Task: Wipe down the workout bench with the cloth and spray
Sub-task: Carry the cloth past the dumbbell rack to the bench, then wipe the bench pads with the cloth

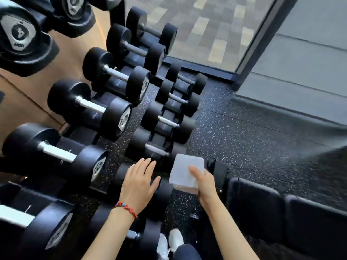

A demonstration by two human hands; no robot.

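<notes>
My right hand (204,184) holds the folded white cloth (185,170), with my thumb on top and my fingers curled under it. My left hand (139,182) is open and flat with nothing in it, and it hovers over the near dumbbells (90,107) on the left. The workout bench (262,205) is the dark padded thing at the near right. It lies just to the right of my cloth hand, so that hand is much closer to it than my left one. I think the bench runs long from beside my right hand off to the near right corner, so my wipe should go that way. I think I have not started wiping yet, because the cloth is up in the air and not on the pad. I cannot see any spray bottle here. Rows of black dumbbells fill the left side, and the speckled floor (234,132) is on the far right. My white shoes (170,243) are down below. Nothing sits between the cloth and the bench.
</notes>
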